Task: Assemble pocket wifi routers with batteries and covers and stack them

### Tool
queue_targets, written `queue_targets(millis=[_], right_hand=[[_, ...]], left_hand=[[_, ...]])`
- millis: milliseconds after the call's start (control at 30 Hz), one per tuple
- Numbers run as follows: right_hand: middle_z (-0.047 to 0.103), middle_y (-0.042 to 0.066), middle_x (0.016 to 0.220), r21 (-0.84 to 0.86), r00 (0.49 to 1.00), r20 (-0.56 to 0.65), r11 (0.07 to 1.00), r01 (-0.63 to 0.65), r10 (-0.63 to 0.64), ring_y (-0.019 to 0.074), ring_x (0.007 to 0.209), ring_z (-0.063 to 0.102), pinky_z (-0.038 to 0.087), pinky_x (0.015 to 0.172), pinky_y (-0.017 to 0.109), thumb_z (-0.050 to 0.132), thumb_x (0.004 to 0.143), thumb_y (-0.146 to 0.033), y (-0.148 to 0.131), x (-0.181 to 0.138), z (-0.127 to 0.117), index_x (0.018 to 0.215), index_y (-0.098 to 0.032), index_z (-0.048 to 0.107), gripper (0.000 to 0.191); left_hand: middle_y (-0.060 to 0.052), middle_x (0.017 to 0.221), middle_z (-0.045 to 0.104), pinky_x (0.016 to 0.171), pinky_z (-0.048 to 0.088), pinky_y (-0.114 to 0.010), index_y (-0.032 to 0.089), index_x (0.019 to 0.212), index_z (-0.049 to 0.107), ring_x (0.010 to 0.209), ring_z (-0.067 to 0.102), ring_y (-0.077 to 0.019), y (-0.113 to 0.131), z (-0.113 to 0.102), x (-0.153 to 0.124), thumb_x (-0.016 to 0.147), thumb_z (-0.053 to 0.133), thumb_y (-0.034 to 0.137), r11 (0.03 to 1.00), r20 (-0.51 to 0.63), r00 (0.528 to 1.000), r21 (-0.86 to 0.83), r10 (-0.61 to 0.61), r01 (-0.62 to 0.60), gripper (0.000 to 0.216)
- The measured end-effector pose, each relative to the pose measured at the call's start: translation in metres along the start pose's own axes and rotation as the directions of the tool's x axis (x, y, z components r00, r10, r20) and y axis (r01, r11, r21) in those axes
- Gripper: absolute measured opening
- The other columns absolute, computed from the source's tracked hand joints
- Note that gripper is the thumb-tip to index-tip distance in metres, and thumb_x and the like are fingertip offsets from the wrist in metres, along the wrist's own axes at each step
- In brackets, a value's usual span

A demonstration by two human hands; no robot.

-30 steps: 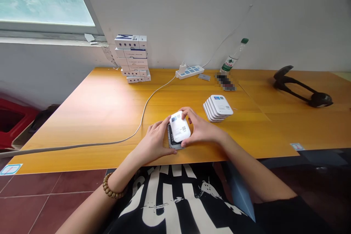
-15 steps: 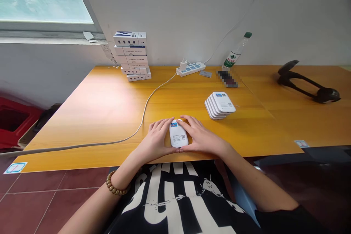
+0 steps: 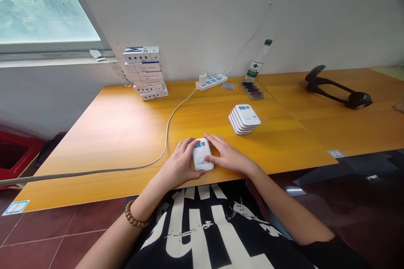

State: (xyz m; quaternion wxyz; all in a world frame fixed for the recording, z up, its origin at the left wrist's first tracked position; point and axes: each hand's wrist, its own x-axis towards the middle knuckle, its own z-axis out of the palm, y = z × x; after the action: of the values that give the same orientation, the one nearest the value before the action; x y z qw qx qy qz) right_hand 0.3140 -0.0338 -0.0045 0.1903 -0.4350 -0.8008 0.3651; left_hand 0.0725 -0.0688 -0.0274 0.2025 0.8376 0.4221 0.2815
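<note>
- We sit at a long orange-yellow wooden counter (image 3: 104, 147), with a white plaster wall (image 3: 189, 17) behind it and dark red floor tiles (image 3: 41, 235) below at left.
- Up at left, a window (image 3: 41, 4) shows green foliage; a red plastic crate (image 3: 15, 155) sits on the floor at far left.
- Our black T-shirt with white print (image 3: 192, 227) fills the bottom of the view.
- At the counter's right end lies a curved black object (image 3: 339, 90).
- A tall stack of white boxes (image 3: 145, 73) stands at the back, beside the wall.
- A white power strip (image 3: 211, 82) lies at the back, and a white cable (image 3: 167, 134) runs from it forward and left across the counter.
- A plastic water bottle (image 3: 257, 65) with a green cap stands near the wall, beside a pixelated item (image 3: 252, 89) too blurred to tell.
- A fanned stack of white devices (image 3: 244, 119) lies just beyond our right hand.
- Our left hand (image 3: 179, 164) has its grip curled against the left side of a white rounded device (image 3: 202, 154), which lies flat near the counter's front edge, between our hands.
- Our right hand (image 3: 227, 155) has its grip spread, with fingers (image 3: 210, 145) resting across the device's right side.
- A wooden bead bracelet (image 3: 134, 214) circles our left wrist.
</note>
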Motion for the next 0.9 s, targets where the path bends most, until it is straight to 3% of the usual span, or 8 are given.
queue_targets(millis=[100,200,300,400,533,700,800,900], right_hand=[[0.074,0.016,0.133,0.292,0.998,-0.047,0.956,-0.028,0.044,0.0335,0.12,0.07,0.058,0.101,0.05,0.05,0.105,-0.066,0.0,0.004,0.006,0.14,-0.017,0.067,0.062],[0.079,0.01,0.109,0.457,0.998,-0.066,0.889,0.015,0.018,0.0283,0.1,0.074,0.06,0.086,0.041,0.057,0.103,-0.064,-0.003,0.005,0.013,0.118,-0.016,0.075,0.053],[0.078,0.007,0.099,0.422,0.989,-0.15,0.904,0.072,-0.009,0.0252,0.092,0.072,0.058,0.082,0.037,0.061,0.101,-0.06,-0.008,0.002,0.018,0.105,-0.018,0.075,0.045],[0.075,0.006,0.091,0.298,0.975,-0.206,0.944,0.142,-0.081,0.0231,0.085,0.068,0.056,0.078,0.036,0.06,0.102,-0.056,-0.013,-0.001,0.02,0.096,-0.02,0.073,0.039],[0.072,0.004,0.091,0.234,0.964,-0.225,0.953,0.191,-0.139,0.0215,0.081,0.065,0.055,0.077,0.035,0.058,0.104,-0.053,-0.02,-0.003,0.022,0.101,-0.021,0.071,0.035],[0.071,0.004,0.088,0.175,0.917,-0.329,0.939,0.295,-0.227,0.0223,0.081,0.065,0.054,0.077,0.036,0.061,0.103,-0.053,-0.026,-0.006,0.024,0.096,-0.024,0.07,0.031],[0.071,0.004,0.085,0.189,0.903,-0.376,0.936,0.297,-0.21,0.022,0.079,0.064,0.054,0.076,0.036,0.062,0.103,-0.054,-0.025,-0.007,0.026,0.093,-0.023,0.071,0.033],[0.07,0.004,0.084,0.34,0.914,-0.401,0.918,0.204,-0.054,0.0222,0.078,0.066,0.055,0.073,0.035,0.062,0.101,-0.064,-0.022,-0.003,0.025,0.091,-0.023,0.069,0.043]], left_hand=[[-0.02,0.158,0.038,0.114,0.055,-0.062,0.028,0.156,0.034,0.141,0.055,-0.0394,0.003,0.004,-0.004,0.084,0.08,0.023,0.996,-0.073,0.993,-0.004,0.088,-0.089,0.085],[-0.018,0.16,0.033,0.112,0.058,-0.057,0.031,0.161,0.027,0.142,0.054,-0.0353,0.006,0.005,-0.007,0.092,0.07,0.017,0.991,-0.116,0.986,-0.045,0.121,-0.127,0.083],[-0.019,0.157,0.041,0.109,0.061,-0.052,0.029,0.164,0.023,0.136,0.058,-0.0321,0.007,0.002,-0.006,0.096,0.072,0.029,0.965,-0.177,0.984,-0.256,0.013,-0.059,0.084],[-0.014,0.128,0.066,0.091,0.065,-0.041,0.023,0.144,0.054,0.108,0.07,-0.024,0.007,-0.004,-0.002,0.106,0.059,0.039,0.889,-0.204,0.968,-0.456,-0.147,0.039,0.042],[-0.007,0.09,0.071,0.073,0.058,-0.034,0.02,0.1,0.071,0.082,0.068,-0.0194,0.011,-0.009,0.002,0.107,0.059,0.043,0.92,-0.289,0.946,-0.391,-0.149,0.025,0.027],[-0.006,0.085,0.069,0.07,0.054,-0.033,0.021,0.098,0.073,0.077,0.065,-0.0188,0.019,-0.01,0.001,0.105,0.062,0.039,0.961,-0.383,0.923,-0.269,-0.045,-0.065,0.023],[-0.008,0.092,0.074,0.076,0.057,-0.035,0.02,0.101,0.074,0.085,0.069,-0.0208,0.019,-0.01,0.001,0.103,0.065,0.043,0.923,-0.307,0.946,-0.384,-0.099,-0.028,0.025],[-0.01,0.102,0.078,0.079,0.061,-0.036,0.018,0.111,0.074,0.091,0.073,-0.0236,0.015,-0.008,0.0,0.098,0.071,0.049,0.837,-0.058,0.983,-0.536,-0.173,0.116,0.034]])
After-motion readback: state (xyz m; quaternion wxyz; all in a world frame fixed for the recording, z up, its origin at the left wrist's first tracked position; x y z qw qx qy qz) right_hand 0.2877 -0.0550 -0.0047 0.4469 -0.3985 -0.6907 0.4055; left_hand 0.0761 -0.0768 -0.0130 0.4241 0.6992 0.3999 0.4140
